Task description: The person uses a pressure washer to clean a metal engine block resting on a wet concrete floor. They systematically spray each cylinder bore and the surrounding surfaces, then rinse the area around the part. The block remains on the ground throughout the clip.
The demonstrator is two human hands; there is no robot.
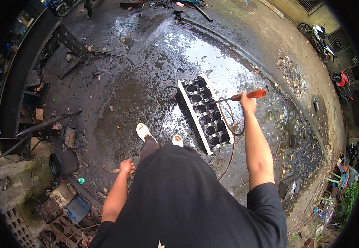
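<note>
My right hand (248,103) is closed around the orange handle of a spray wand (258,94). Its thin dark rod points left over an engine block (206,116), apart from my fingers. That block lies on the wet ground in front of me and to the right, with pale metal edges and several dark round openings facing up. A brown hose (232,157) loops beside the block and runs back toward my body. At my left side hangs my left hand (126,167), fingers curled in and nothing visible in them.
Wet, oily ground (125,99) surrounds my white shoes (143,130). A black bucket (63,163) lies at left near a blue jerrycan (78,209). Dark steel beams (16,78) stand at far left. A raised concrete edge (245,53) curves along the right, with parked motorcycles (318,39) beyond.
</note>
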